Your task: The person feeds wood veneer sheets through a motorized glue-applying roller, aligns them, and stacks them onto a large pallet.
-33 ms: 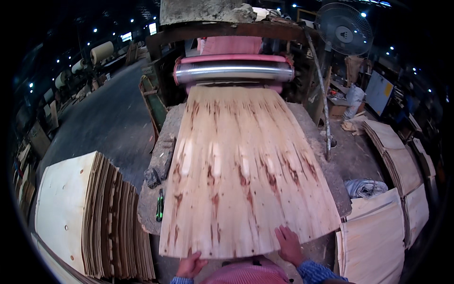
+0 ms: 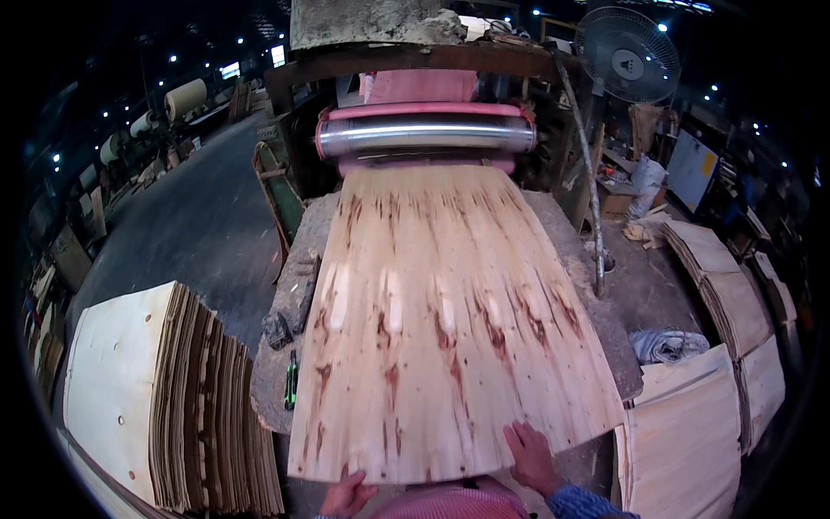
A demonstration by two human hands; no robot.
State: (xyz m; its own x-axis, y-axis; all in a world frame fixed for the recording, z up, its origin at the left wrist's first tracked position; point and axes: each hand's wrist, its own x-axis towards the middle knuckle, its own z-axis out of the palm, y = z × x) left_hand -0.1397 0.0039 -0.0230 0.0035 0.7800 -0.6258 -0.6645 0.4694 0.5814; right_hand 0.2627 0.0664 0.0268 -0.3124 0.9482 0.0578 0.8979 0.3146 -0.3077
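Note:
A large pale wood veneer sheet [image 2: 415,346] with rows of brown knots and streaks lies on a stained grey table. Its far edge is just short of the pink lower roller [image 2: 415,165] of a roller machine. At the near left corner my left hand [image 2: 347,495] grips the edge, thumb on top. My right hand [image 2: 532,458] holds the near edge further right, its fingers lying over the top face; its underside is hidden. A green and black utility knife [image 2: 291,381] lies left of the sheet.
A shiny metal roller [image 2: 424,136] spans the machine ahead. Stacked veneer sheets [image 2: 216,398] stand at left; more veneer [image 2: 679,432] is piled at right. A pole [image 2: 593,190] leans by the machine, below a fan [image 2: 628,62]. A dark block [image 2: 277,331] sits on the table's left side.
The veneer sheet has slid slightly toward me, its far edge drawing back from the rollers. Both hands have moved a little nearer with it.

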